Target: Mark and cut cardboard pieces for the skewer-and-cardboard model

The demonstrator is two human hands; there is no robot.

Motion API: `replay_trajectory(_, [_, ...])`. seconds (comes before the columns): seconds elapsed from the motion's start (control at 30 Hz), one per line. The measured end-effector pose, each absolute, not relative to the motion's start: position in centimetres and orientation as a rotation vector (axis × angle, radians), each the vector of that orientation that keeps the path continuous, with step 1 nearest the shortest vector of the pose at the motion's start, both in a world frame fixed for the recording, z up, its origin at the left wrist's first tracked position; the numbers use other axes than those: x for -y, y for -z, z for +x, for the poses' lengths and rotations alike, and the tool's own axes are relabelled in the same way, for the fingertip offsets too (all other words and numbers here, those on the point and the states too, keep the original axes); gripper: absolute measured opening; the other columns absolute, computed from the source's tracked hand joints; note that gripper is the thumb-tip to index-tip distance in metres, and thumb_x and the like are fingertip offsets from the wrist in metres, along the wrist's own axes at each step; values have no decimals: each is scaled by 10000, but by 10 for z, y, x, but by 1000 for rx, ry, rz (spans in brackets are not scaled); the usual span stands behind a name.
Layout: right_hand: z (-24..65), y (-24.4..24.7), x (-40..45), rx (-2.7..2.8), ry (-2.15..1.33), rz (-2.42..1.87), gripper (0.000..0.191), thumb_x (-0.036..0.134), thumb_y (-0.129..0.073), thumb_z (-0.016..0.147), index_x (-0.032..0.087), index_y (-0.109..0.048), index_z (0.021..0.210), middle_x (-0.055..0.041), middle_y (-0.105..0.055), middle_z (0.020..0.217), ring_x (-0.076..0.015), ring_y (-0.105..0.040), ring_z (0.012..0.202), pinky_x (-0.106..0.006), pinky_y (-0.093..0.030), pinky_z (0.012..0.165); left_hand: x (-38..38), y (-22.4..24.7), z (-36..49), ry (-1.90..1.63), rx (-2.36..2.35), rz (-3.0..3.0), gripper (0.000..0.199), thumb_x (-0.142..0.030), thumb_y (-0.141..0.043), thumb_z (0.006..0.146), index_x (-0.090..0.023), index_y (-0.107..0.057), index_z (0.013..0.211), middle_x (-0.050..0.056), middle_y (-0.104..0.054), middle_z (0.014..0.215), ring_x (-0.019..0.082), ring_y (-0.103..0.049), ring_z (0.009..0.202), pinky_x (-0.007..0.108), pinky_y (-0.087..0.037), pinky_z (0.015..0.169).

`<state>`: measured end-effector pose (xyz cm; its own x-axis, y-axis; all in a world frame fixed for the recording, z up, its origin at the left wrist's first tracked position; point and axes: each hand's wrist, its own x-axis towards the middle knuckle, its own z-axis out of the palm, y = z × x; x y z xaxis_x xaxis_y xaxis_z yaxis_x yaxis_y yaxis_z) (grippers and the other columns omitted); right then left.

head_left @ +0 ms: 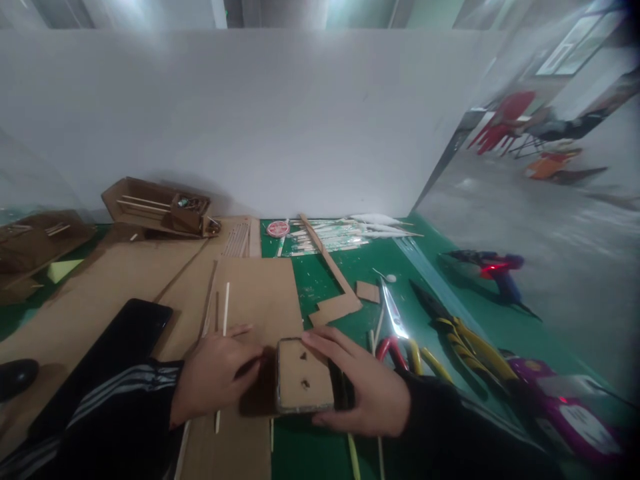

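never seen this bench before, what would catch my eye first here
First, the two hands at the near edge: the left hand and right hand close on a small cardboard box with holes in its top face. Left of them a black phone lies on the cardboard sheets. To the right, on the green mat, lie scissors with yellow and red handles, and farther off a glue gun.

Item: small cardboard box (303, 377), brown, roughly rectangular with rounded corners. We see its flat top face turned up toward us, pierced by two small holes, one near the far edge, one near the middle. It sits upright at the near edge of a large cardboard sheet (260, 293), partly over the green mat (350, 267).
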<state>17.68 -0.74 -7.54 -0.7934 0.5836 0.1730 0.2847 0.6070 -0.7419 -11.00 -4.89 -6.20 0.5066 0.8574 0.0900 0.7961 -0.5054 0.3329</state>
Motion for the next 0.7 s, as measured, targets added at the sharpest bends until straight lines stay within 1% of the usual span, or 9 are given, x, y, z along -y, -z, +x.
replay_trajectory(0.13, [176,81,7,2461,-1002,-669,987,530,-795,723,211,-316,1526,-178,-438,1449,-326,-482,1309,-442,-423,1092,49,62,-111,-355,-1382,2490,255,-179,-457,903,-258,-698,881,-15,-743,764,172,-727,810,416,-461,1089])
replay_trajectory(0.2, [174,82,8,2464,-994,-676,1002,555,-796,718,216,-312,1527,-180,-443,1444,-325,-483,1308,-444,-420,1093,48,62,-112,-359,-1380,2488,255,-176,-465,899,-263,-704,905,-15,-748,776,173,-729,825,421,-460,1090])
replay_trajectory(0.4, [170,80,12,2502,-1003,-664,1031,499,-836,692,227,-300,1531,-172,-443,1444,-320,-495,1295,-424,-430,1083,48,64,-113,-360,-1372,2477,274,-185,-458,923,-279,-705,995,-4,-762,863,174,-723,915,410,-449,1102])
replay_trajectory(0.6, [168,75,12,2508,-1009,-629,1014,486,-831,714,225,-291,1532,-179,-447,1439,-312,-492,1301,-425,-427,1086,47,64,-112,-313,-1377,2482,274,-203,-445,934,-282,-692,1020,5,-760,885,190,-710,989,414,-456,1094])
replay_trajectory(0.7, [167,72,11,2519,-1014,-659,996,499,-820,731,235,-291,1533,-175,-444,1451,-308,-482,1317,-422,-426,1091,49,58,-112,-318,-1387,2466,300,-212,-461,907,-285,-655,1124,15,-756,945,212,-690,1057,423,-473,1070])
